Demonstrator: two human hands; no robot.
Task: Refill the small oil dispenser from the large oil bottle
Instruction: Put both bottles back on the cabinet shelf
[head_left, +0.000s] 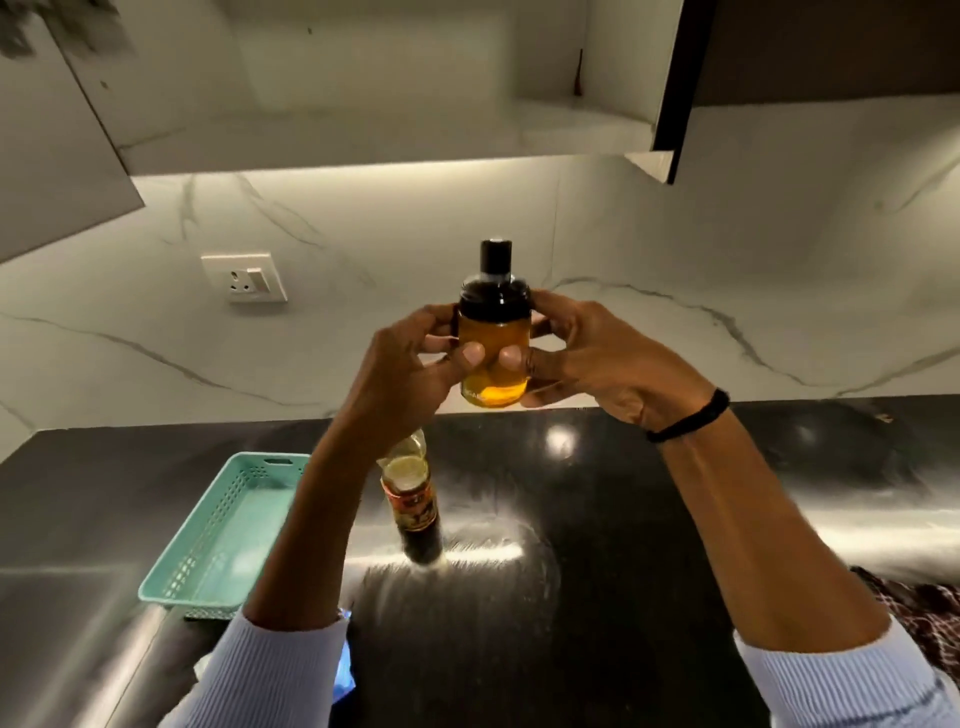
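Teal basket (218, 540) sits far left on the dark surface (597, 519). Left hand (410, 364) grips the small oil dispenser (493, 332), fingers curled round the glass, thumb on the front. Dispenser is upright, held above the surface, black cap on, amber oil nearly to the cap. Large oil bottle (413, 499) stands below, beside the left forearm. Right hand (597, 358) grips the other side likewise, black band (691, 418) on the wrist.

The small clear dispenser of amber oil (493, 332) is smooth and see-through, glass or plastic, under a glossy black cap (496, 299). The black stone countertop (649, 519) is polished and mirror-bright. The white grey-veined wall panel (727, 249) has a soft sheen. The mint-green perforated basket (208, 525) is matt plastic. The pale blue sleeves (280, 675) are ribbed knit.
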